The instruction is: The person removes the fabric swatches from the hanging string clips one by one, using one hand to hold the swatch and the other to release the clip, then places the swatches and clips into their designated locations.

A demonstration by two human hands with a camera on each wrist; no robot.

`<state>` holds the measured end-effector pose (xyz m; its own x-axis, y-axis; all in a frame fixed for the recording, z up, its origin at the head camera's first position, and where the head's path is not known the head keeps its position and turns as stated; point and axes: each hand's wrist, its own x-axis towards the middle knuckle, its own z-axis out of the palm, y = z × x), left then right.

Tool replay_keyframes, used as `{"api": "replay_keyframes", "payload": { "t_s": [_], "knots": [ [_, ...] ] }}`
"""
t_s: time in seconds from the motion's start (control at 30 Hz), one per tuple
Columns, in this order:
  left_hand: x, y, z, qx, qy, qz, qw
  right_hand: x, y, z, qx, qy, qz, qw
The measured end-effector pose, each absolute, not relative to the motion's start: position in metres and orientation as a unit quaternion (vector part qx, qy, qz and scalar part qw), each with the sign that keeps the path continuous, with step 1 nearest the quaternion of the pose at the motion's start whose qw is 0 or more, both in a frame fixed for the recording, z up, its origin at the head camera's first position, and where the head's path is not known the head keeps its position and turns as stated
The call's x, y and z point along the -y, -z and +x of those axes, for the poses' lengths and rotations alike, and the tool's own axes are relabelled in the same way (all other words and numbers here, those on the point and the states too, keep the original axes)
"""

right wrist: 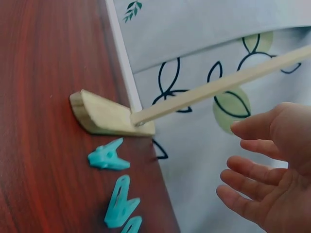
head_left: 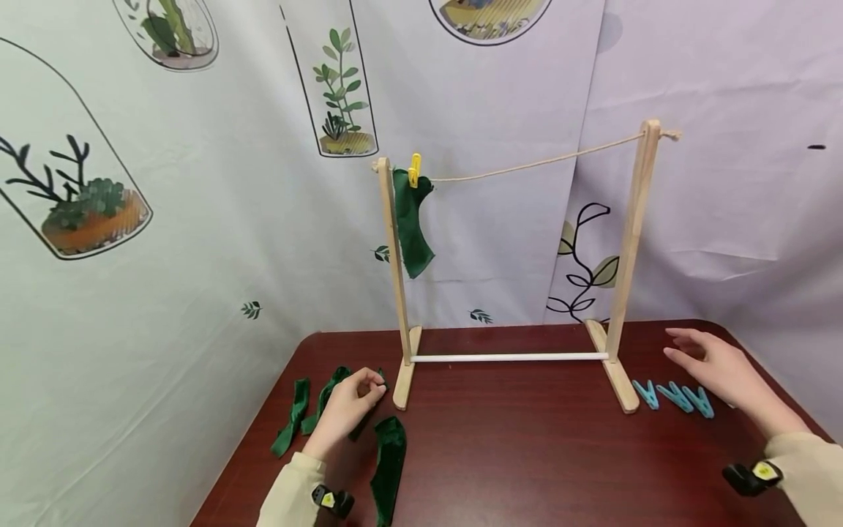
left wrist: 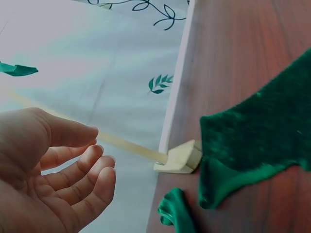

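Dark red-brown wooden table (head_left: 527, 454) set against a pale printed cloth backdrop (head_left: 197, 256) with plant motifs. On the table stands a small light-wood drying rack (head_left: 634, 219): two uprights on flat feet, a white crossbar (head_left: 507, 358) low between them, a tan string (head_left: 540, 162) strung across the top. One dark green velvet cloth strip (head_left: 411, 223) hangs at the left end of the string, held by a yellow clothes peg (head_left: 414, 170). Left hand (head_left: 345, 410) rests over a loose group of dark green velvet strips (head_left: 293, 413) lying on the table just left of the rack's left foot (head_left: 406, 377); head view shows its fingers loosely curled above the strips, and the left wrist view shows the fingers (left wrist: 80, 179) relaxed and slightly bent, with nothing between them. One further green strip (head_left: 388, 468) lies nearer the person, just beside the left forearm. Right hand (head_left: 714, 366) hovers above the table at the right, fingers spread and empty, palm open in the right wrist view. Three light blue plastic clothes pegs (head_left: 675, 397) lie in a row on the table between the rack's right foot (head_left: 615, 377) and the right hand, untouched. The left foot stands close to the strips; the right foot stands just beside the pegs. Both wrists carry small black cameras over beige sleeves.
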<state>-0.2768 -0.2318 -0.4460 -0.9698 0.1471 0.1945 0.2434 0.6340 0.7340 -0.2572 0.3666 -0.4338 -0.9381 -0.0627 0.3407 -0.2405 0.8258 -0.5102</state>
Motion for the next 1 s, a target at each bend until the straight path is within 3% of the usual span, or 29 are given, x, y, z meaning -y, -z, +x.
{"api": "replay_keyframes", "payload": {
  "t_s": [1.0],
  "knots": [
    [0.208,0.358,-0.304,0.878,0.409,-0.183,0.166,-0.298,0.339,-0.269,0.911,-0.298,0.157,0.238]
  ]
}}
